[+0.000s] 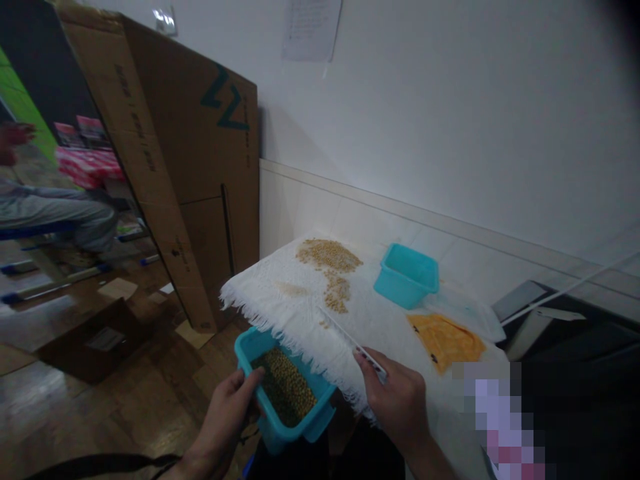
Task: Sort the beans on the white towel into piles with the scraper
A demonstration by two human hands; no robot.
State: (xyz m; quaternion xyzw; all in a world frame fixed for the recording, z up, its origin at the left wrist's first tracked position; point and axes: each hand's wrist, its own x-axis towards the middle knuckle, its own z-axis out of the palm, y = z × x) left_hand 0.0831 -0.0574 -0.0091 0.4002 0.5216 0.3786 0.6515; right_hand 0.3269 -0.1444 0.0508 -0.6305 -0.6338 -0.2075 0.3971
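My left hand grips the near rim of a teal plastic tub that holds greenish-yellow beans. The tub sits just below the fringed edge of a white towel. My right hand is closed on a thin white flat stick that lies across the towel and points toward a scattered pile of tan beans. A second teal tub, with nothing seen inside, stands on the towel at the back right.
A yellow-orange cloth lies right of the stick. Large cardboard sheets lean against the white wall at left. A seated person is far left. Wooden floor with cardboard scraps lies below.
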